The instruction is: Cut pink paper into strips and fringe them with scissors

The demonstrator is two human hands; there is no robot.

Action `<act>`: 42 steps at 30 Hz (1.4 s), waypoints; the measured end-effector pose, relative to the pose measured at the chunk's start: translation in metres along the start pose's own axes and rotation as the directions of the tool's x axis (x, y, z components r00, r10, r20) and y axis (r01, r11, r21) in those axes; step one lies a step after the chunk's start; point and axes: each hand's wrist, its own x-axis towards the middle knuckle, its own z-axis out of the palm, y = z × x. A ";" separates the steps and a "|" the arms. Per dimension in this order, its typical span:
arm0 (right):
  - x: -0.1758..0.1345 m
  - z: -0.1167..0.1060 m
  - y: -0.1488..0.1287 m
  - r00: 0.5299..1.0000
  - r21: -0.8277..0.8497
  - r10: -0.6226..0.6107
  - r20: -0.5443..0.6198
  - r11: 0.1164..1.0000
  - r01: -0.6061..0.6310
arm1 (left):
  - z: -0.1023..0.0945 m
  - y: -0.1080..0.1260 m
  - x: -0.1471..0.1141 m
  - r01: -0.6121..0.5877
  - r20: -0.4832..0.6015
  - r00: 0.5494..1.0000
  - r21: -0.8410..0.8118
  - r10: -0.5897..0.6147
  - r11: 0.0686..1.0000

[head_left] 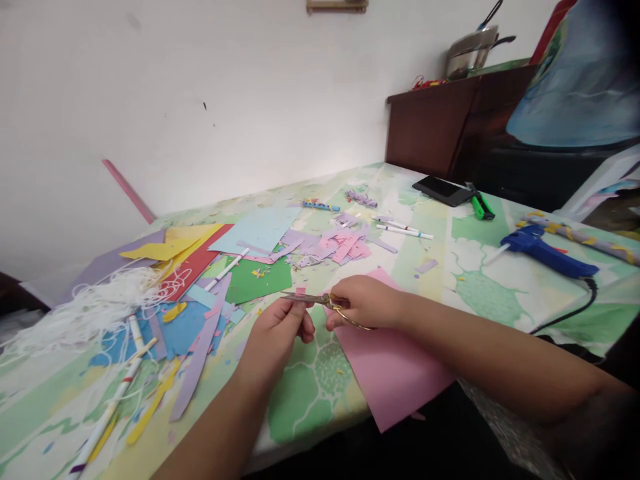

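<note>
Bare forearms point(215, 413) come in closest, the right one lying across a pink sheet point(395, 373) that pokes past the table's near edge, so part of it is covered. Right hand point(367, 303) has its fingers curled round the handles of some scissors point(320, 300), out in front over the tablecloth point(300, 400). Left hand's point(283, 327) thumb and finger are pinched together on a little pink bit point(301, 291), mostly hidden by the blades, so can't tell how far they're apart. Pretty cluttered on the left: white string point(95, 307) sprawls over colored paper, covering much of a blue sheet point(183, 327). Glue gun point(547, 253) sits off right, partly blocking a wrapped stick point(595, 241) that gets cut off by the frame. Bulky blue thing point(580, 87) up top right is too dark-edged to make out.
</note>
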 end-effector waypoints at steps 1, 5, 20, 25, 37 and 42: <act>0.000 0.000 0.000 1.000 0.002 0.012 -0.001 1.000 -0.012 | 0.000 0.000 0.000 0.012 -0.003 1.000 -0.023 -0.012 1.000; 0.001 0.000 0.000 0.999 0.011 0.043 -0.006 0.999 -0.043 | 0.000 0.000 0.001 0.043 -0.006 0.999 -0.083 -0.044 0.996; -0.002 0.001 0.001 0.999 0.014 -0.033 -0.012 0.999 0.033 | -0.003 -0.003 0.002 0.018 -0.042 0.999 -0.121 -0.023 0.993; -0.001 0.001 0.001 0.999 0.013 -0.039 -0.007 0.999 0.039 | -0.002 -0.003 0.001 0.009 -0.032 0.999 -0.082 -0.012 0.997; -0.001 0.003 0.002 0.999 0.024 -0.038 -0.013 0.999 0.038 | -0.002 -0.002 0.001 -0.008 -0.060 0.998 -0.065 0.004 0.998; 0.000 0.001 0.001 1.000 0.048 -0.019 -0.003 0.999 0.019 | 0.000 0.000 0.001 0.013 -0.070 0.997 -0.048 -0.016 0.999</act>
